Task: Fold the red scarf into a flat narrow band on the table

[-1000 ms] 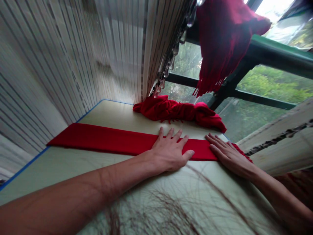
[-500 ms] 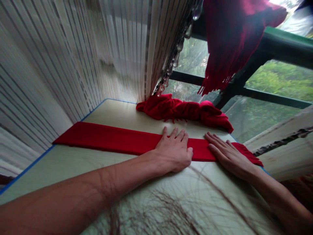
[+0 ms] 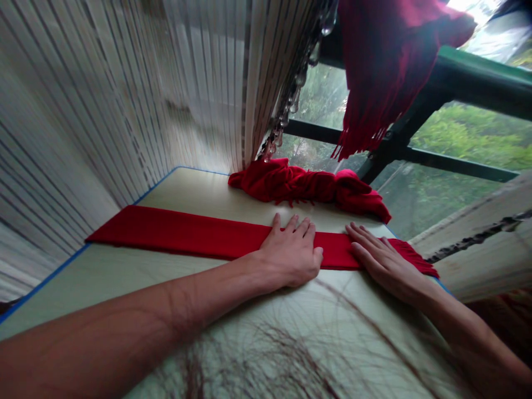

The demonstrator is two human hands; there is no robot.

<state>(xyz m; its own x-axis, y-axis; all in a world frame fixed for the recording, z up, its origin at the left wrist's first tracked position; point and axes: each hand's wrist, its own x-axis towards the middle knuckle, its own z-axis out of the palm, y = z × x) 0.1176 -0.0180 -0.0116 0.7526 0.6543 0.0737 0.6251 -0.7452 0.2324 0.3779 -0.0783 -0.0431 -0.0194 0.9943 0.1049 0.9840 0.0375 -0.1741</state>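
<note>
A red scarf (image 3: 174, 233), folded into a long flat strip, lies across the pale table (image 3: 166, 299). Its fringed end is at the right, and its other end reaches the table's left edge. My left hand (image 3: 291, 252) rests palm down on the middle of the strip, fingers spread past its far side. Farther right, my right hand (image 3: 384, 263) lies flat on the scarf near the fringe, fingers stretched out. Both hands press on the cloth without gripping it. Part of the scarf is hidden under them.
Along the table's far edge lies a crumpled red scarf (image 3: 307, 185). Another fringed red scarf (image 3: 382, 72) hangs over a green rail (image 3: 486, 72) at the window. A string curtain (image 3: 124, 83) drapes down on the left. Loose hair strands cross the near view.
The whole view has shifted slightly, so things sit a little farther left. Both hands stay flat in about the same places on the scarf.
</note>
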